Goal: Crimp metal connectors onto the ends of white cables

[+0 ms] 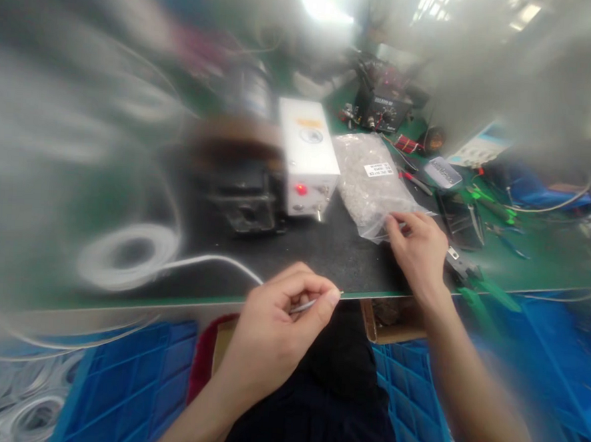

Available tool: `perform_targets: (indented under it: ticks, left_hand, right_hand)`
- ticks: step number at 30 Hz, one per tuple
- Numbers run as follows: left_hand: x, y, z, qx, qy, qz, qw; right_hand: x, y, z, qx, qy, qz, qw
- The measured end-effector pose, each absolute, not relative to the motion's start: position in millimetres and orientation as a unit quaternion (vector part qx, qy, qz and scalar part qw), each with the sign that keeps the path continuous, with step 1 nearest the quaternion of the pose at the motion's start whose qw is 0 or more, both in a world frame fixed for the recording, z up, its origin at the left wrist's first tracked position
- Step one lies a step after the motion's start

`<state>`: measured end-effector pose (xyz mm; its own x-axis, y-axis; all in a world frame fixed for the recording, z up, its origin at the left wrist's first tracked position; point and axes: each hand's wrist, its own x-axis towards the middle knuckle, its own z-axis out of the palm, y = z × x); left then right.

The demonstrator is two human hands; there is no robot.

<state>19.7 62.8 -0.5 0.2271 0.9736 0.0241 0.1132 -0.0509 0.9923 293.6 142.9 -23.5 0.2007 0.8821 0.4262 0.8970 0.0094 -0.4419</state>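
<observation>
My left hand (274,320) is closed in a pinch on the end of a thin white cable (213,262) near the bench's front edge. The cable runs left to a white coil (128,254) on the bench. My right hand (417,245) reaches into the mouth of a clear plastic bag (371,179) of small parts, which bears a white label. Its fingers are curled at the bag's opening; what they hold, if anything, is hidden.
A white box (307,155) with a red light stands beside a dark machine (240,191). Green-handled pliers (476,282), tweezers and a black tray (460,218) lie at the right. A soldering station (382,109) stands behind. Blue crates (130,377) sit below the bench edge.
</observation>
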Motion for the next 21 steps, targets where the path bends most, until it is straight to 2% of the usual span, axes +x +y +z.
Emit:
perform_targets:
  ticks: [3,5,7,10,15,21]
  left_hand:
    - [19.6,62.6,0.6,0.589,0.464,0.415,0.516]
    - [19.3,62.5,1.0,0.588,0.467,0.411,0.516]
    - [19.2,62.4,1.0,0.592,0.469,0.409,0.512]
    - [19.6,62.1,0.3,0.598,0.465,0.414,0.504]
    - [20.4,60.0,0.3,0.594,0.464,0.424,0.502]
    - [19.5,57.3,3.4,0.600,0.467,0.428,0.488]
  right_hand:
    - [280.4,109.1,-14.0,-0.701,-0.593,0.043,0.393]
    - [262.6,81.8,-8.7,-0.691,-0.563,0.126,0.436]
    - [239.1,57.0,-4.7,-0.634,-0.439,0.375,0.514]
    - [203.7,33.8,-1.3,-0.560,-0.325,0.538,0.540]
    - [172.6,26.7,-1.4,-0.531,-0.248,0.567,0.579]
    - [169.2,24.2,-0.2,-0.520,-0.247,0.566,0.590]
